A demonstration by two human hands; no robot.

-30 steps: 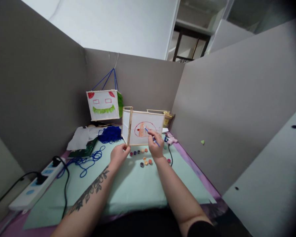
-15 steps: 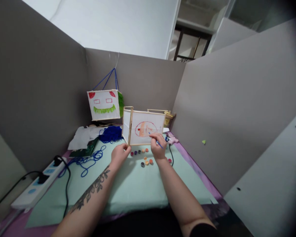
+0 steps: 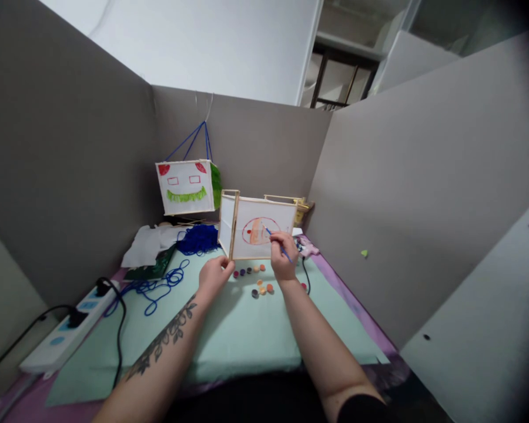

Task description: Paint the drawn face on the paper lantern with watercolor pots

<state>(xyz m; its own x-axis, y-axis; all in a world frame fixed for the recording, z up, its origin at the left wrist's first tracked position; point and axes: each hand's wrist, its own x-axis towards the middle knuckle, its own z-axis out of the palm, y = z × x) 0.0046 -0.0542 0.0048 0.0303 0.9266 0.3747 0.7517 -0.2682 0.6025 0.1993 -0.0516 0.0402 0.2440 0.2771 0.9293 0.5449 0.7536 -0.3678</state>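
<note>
A box-shaped lantern frame (image 3: pixel 264 251) of thin wooden sticks with white panels stands tilted on the table. Its front panel bears a red oval outline, partly coloured orange, with a red dot. My left hand (image 3: pixel 215 275) is closed on the lower corner of the frame, thumb and fingers pinching the stick. Held like a pen in my right hand (image 3: pixel 284 254) is a thin blue paintbrush (image 3: pixel 287 255), its tip at the upper part of the oval. Several small paint pots (image 3: pixel 263 290) sit below the panel, between my hands.
A finished-looking lantern (image 3: pixel 187 202) hangs by blue cords at the back left. Below it lie a blue yarn pile (image 3: pixel 198 239), loose blue cord (image 3: pixel 158 288) and white cloth (image 3: pixel 147 247). A power strip (image 3: pixel 70 329) runs along the left edge. Grey partitions (image 3: pixel 255 141) enclose the table.
The brush tip has moved slightly up and left on the panel, with my right hand shifting a little. The frame has shifted slightly right. My left hand keeps its grip.
</note>
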